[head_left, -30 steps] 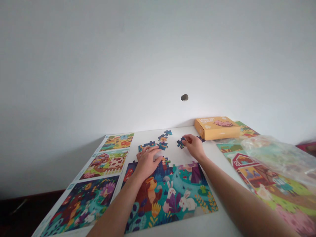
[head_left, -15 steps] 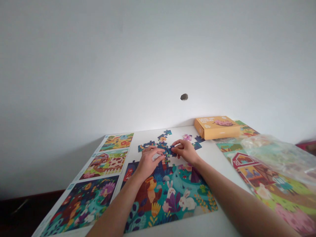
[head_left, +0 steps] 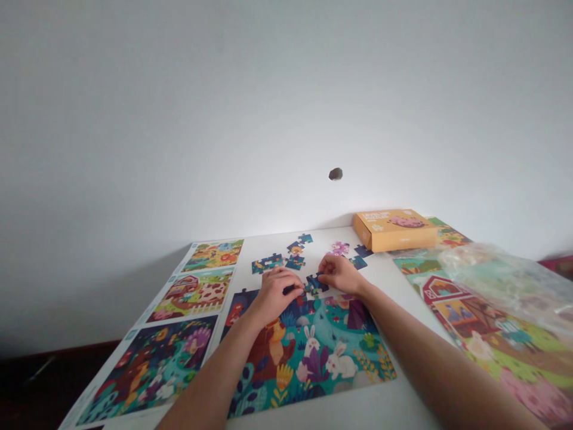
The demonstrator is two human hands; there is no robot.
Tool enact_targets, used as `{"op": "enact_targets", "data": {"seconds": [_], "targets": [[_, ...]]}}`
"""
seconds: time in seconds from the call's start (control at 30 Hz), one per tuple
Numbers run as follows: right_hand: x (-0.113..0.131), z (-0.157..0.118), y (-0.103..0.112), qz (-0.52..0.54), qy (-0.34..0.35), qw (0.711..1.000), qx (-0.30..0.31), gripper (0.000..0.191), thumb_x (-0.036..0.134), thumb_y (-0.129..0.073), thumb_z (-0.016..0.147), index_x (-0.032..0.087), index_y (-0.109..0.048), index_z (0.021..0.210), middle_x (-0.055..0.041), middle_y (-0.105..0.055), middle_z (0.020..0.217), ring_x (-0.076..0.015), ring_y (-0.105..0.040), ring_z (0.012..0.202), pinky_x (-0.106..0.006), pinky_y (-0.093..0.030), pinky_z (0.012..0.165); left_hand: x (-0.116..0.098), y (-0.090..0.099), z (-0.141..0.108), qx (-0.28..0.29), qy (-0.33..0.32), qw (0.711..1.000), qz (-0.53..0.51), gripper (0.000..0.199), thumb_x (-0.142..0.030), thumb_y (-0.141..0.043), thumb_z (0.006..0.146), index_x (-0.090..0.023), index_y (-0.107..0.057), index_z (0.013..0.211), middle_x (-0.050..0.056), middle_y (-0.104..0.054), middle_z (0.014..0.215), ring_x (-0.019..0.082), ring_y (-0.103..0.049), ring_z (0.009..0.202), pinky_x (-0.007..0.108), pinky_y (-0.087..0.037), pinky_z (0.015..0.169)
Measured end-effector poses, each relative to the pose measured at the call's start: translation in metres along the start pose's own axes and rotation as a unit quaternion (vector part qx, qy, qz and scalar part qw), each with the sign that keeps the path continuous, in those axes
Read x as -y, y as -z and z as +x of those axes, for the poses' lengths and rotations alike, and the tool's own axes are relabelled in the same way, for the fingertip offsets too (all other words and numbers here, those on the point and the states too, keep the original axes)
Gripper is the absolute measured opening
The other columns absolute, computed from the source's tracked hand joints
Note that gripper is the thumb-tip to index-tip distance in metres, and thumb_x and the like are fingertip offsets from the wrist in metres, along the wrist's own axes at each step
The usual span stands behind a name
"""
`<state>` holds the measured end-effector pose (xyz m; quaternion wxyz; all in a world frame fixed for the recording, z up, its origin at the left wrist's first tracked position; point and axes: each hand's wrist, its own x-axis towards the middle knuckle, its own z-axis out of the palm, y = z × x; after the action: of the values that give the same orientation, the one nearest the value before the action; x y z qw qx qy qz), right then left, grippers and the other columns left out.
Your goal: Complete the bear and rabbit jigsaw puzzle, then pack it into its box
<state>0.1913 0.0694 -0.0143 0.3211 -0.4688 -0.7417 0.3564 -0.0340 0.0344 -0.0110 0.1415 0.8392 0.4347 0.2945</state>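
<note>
Step in hand: you are fitting together the jigsaw pieces (head_left: pixel 316 285) between your hands, right at the ragged top edge of the woodland animal jigsaw puzzle (head_left: pixel 308 358)
Right hand: your right hand (head_left: pixel 342 275) is nearly closed, its fingers bent and pinching the right side of the jigsaw pieces
Left hand: your left hand (head_left: pixel 280 292) is curled over with the fingers pointing down at the left side of the jigsaw pieces; a dark edge shows beneath them, but whether they grip it cannot be told
Next move calls for: lining up the tabs and sockets, then pressing the jigsaw pieces flat, judging by how close they lie to the puzzle's edge
Loose pieces: the blue puzzle pieces (head_left: pixel 294 254) and a pink flower piece (head_left: pixel 340 248) lie just beyond your hands on the white table (head_left: pixel 313 251)
Box: the orange cardboard box (head_left: pixel 394 232) sits at the far edge, with a pig picture; its lid seems to read "Level-Up Puzzles", and the smaller print is too small to read
Your left: three printed picture sheets (head_left: pixel 192 292) run along the table
Your right: a barn picture (head_left: pixel 465 322) lies partly under a clear plastic bag (head_left: pixel 492 280)
</note>
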Motion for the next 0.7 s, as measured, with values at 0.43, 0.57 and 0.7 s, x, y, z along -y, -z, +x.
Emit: {"op": "enact_targets", "data": {"seconds": [0.43, 0.57, 0.7], "targets": [[0.009, -0.004, -0.001, -0.057, -0.028, 0.998, 0.025, 0.012, 0.024, -0.07, 0.066, 0.017, -0.063, 0.073, -0.0001, -0.066, 0.064, -0.012, -0.059, 0.058, -0.021, -0.04, 0.054, -0.002, 0.001, 0.0, -0.011, 0.007, 1.0, -0.013, 0.007, -0.021, -0.066, 0.079, -0.023, -0.07, 0.074, 0.002, -0.073, 0.086, 0.02, -0.061, 0.091, 0.039, -0.042, 0.092], [0.011, -0.005, 0.0, -0.087, -0.016, 0.996, 0.029, 0.013, 0.025, -0.071, 0.067, 0.017, -0.064, 0.075, -0.0001, -0.067, 0.067, -0.0117, -0.059, 0.059, -0.021, -0.041, 0.057, -0.001, 0.001, 0.0, -0.005, 0.004, 1.0, -0.014, 0.008, -0.02, -0.065, 0.079, -0.023, -0.071, 0.075, 0.002, -0.072, 0.087, 0.02, -0.06, 0.092, 0.038, -0.042, 0.092], [0.005, -0.002, -0.004, -0.049, -0.007, 0.999, 0.0, 0.011, 0.023, -0.063, 0.073, 0.016, -0.065, 0.083, -0.0002, -0.066, 0.069, -0.0117, -0.058, 0.061, -0.021, -0.042, 0.058, -0.002, 0.002, 0.001, -0.007, 0.013, 1.0, -0.019, 0.007, -0.019, -0.065, 0.078, -0.024, -0.071, 0.079, 0.002, -0.072, 0.088, 0.02, -0.06, 0.094, 0.038, -0.042, 0.091]]}}
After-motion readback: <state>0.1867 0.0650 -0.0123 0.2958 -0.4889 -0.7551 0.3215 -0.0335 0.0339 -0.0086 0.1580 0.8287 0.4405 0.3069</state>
